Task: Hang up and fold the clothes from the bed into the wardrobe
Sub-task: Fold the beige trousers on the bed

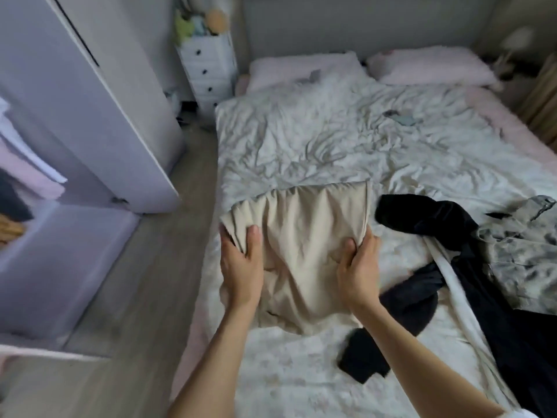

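A folded beige garment (307, 236) lies at the bed's (331, 146) left edge. My left hand (241, 263) grips its left side, thumb on top and fingers underneath. Its right side is held by my right hand (358, 263) in the same way, thumb pressed into the cloth. To the right lie black clothes (437, 224), a white strip of fabric (458, 285) and a grey mottled garment (524, 248). A small black piece (361, 354) sits near my right forearm. The wardrobe (45, 176) stands at the left with its door (99, 95) open; folded clothes show on its shelves.
A white drawer unit (211, 67) with soft toys on top stands beside the bed head. Two pink pillows (428, 64) lie at the head end. A small grey item (401, 117) rests on the rumpled duvet. Wooden floor (144, 282) runs between bed and wardrobe.
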Tool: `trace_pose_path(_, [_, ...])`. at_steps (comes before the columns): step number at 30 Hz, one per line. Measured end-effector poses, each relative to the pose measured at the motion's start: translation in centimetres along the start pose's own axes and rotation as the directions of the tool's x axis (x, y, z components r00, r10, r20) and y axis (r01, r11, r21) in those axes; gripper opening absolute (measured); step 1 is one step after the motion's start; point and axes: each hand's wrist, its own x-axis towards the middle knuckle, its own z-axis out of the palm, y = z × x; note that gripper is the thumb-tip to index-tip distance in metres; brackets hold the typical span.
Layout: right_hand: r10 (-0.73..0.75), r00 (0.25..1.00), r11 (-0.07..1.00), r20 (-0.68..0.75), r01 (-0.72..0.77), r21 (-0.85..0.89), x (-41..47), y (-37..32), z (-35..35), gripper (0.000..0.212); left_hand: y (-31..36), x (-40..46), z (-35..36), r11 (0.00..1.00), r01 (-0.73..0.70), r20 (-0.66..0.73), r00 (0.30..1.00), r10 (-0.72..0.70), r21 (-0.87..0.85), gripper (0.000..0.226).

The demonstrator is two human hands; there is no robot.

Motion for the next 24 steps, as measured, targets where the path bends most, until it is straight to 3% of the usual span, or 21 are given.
trace_pose_path(5, [-0.176, 0.984, 0.974, -0.018, 0.177, 0.143, -2.4, -13.4, 8.3, 0.034, 2.9, 6.9, -14.4, 0.984, -0.168, -0.196, 0.968, 0.155, -0.05, 0.046])
trace_pose_path(9, [-0.251, 0.967, 0.935, -0.045, 0.254, 0.247, -5.5, -23.5, 15.0, 0.023, 4.4, 11.4, -25.8, 0.955, -0.265, -0.264, 0.919, 0.292, 0.134, 0.051])
trace_pose_path(11, [-0.273, 0.961, 0.908, -0.042, 0.272, 0.319, -7.6, -29.8, 19.1, 0.013, 4.8, 13.8, -32.8, 0.903, -0.358, -0.28, 0.865, 0.416, 0.238, 0.054])
trace_pose_path(16, [-0.278, 0.96, 0.853, 0.038, 0.228, 0.469, -10.4, -40.5, 26.4, 0.012, 7.6, 18.1, -44.7, 0.75, -0.519, -0.263, 0.72, 0.642, 0.411, 0.074])
trace_pose_path(24, [-0.422, 0.903, 0.789, 0.08, 0.322, 0.523, -9.9, -50.5, 34.2, 0.026, 7.6, 26.5, -52.8, 0.789, -0.402, -0.365, 0.725, 0.585, 0.465, 0.055])
